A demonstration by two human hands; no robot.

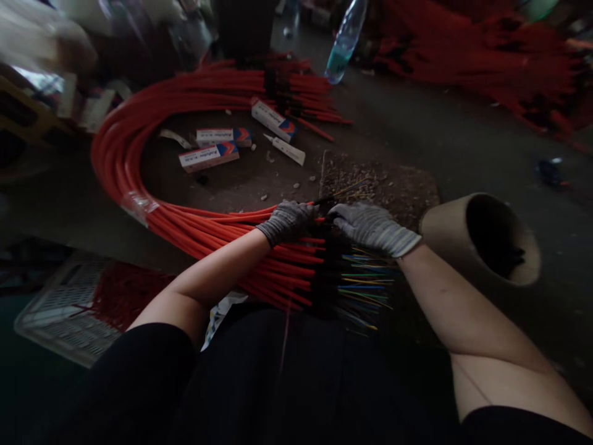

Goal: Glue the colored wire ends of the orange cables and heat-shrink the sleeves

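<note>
A thick bundle of red cables curves round the work surface and ends in front of me. The near ends carry black sleeves with thin blue, green and yellow wires sticking out. My left hand, in a grey glove, is closed round a red cable close to its end. Just to the right, my right hand, gloved too, has its fingers pinched at the black end of a cable. The fingertips are partly hidden and blurred. Clear tape wraps the bundle at left.
Small printed boxes and a white tube lie inside the cable loop. A scrap-covered board and a cardboard tube are on the right. Behind stands a plastic bottle; a white crate sits lower left.
</note>
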